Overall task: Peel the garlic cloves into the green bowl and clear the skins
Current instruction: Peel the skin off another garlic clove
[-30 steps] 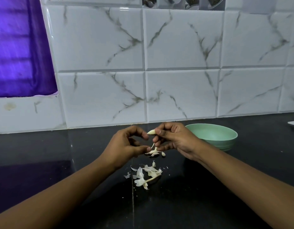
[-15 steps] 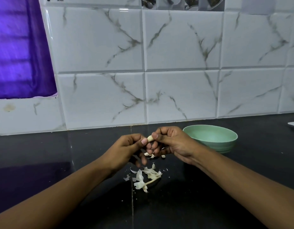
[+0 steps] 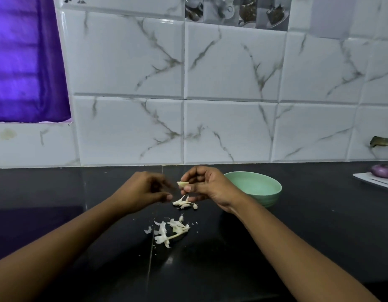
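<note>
My right hand pinches a pale garlic clove between thumb and fingertips, held above the black counter. My left hand hovers just left of the clove with its fingers curled; it is blurred and I see nothing in it. Below the hands lie a few small garlic cloves. A pile of white garlic skins lies nearer to me. The green bowl stands right behind my right hand; its visible inside looks bare.
The black counter runs back to a white marble-tiled wall. At the far right stands a white board with a purple onion on it. A purple curtain hangs at the upper left.
My left hand has pulled away from the clove, to the left. The right hand keeps hold of the clove. The camera view has shifted slightly, showing the onion.
</note>
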`<state>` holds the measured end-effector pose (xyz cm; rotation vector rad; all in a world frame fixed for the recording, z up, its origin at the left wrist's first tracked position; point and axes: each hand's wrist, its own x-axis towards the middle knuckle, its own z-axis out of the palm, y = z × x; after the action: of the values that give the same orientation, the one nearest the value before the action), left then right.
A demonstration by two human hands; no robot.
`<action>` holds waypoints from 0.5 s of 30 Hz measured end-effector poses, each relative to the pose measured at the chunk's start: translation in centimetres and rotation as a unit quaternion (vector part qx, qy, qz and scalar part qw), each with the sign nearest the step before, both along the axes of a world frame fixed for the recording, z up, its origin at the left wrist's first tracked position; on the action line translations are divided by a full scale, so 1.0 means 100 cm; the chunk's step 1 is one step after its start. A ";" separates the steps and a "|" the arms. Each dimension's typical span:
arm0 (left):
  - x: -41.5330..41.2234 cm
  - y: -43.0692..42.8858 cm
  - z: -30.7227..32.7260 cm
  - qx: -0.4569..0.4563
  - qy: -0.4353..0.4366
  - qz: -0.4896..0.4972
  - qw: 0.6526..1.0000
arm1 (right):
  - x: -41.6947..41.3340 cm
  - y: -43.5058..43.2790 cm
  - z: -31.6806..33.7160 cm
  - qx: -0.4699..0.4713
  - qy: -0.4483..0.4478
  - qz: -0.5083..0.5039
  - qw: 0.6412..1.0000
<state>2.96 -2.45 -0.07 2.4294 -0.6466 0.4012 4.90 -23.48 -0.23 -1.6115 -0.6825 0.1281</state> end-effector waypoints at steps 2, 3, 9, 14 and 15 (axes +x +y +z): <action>0.002 -0.008 0.006 0.056 0.002 0.064 0.996 | 0.000 -0.004 0.006 -0.066 -0.074 -0.047 0.994; 0.003 -0.015 0.011 0.043 0.026 0.082 0.995 | 0.001 -0.010 0.012 -0.096 -0.124 -0.090 0.983; 0.037 -0.088 0.034 -0.214 0.205 0.074 0.952 | 0.010 -0.072 0.039 -0.073 -0.221 -0.269 0.934; 0.059 -0.153 0.008 -0.228 0.380 0.073 0.894 | 0.015 -0.112 0.037 -0.090 -0.157 -0.305 0.935; 0.060 -0.161 0.003 -0.232 0.390 0.059 0.889 | 0.015 -0.116 0.037 -0.108 -0.151 -0.305 0.934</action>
<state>8.99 -18.55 0.24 1.9254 -0.0293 -0.3504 6.40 -35.06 3.52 -2.0096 -0.3742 -0.5271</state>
